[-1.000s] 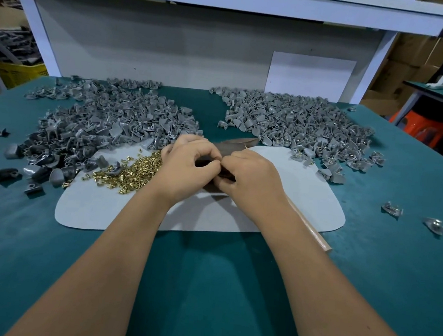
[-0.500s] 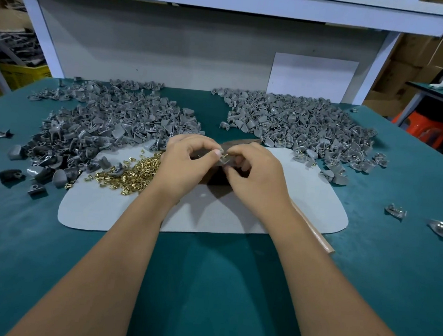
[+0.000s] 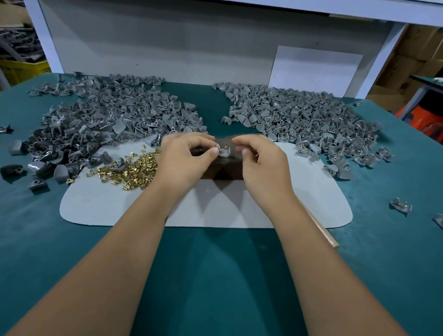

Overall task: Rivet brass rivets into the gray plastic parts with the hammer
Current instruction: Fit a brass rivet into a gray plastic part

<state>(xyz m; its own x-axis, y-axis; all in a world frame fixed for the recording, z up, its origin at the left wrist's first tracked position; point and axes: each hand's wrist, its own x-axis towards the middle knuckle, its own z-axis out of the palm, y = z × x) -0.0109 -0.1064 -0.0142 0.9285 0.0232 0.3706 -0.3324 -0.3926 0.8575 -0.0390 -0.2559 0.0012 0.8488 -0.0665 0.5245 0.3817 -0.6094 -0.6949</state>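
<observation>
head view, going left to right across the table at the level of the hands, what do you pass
left pile of gray plastic parts → heap of brass rivets → left hand → gray part pinched with a rivet in it → right hand → right pile of gray parts → two stray parts

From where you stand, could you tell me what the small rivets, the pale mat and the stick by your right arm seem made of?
Rivets: shiny yellow metal, likely brass.
Mat: matte pale grey sheet, perhaps rubber or plastic.
Stick: bare light wood, likely the hammer's handle.
</observation>
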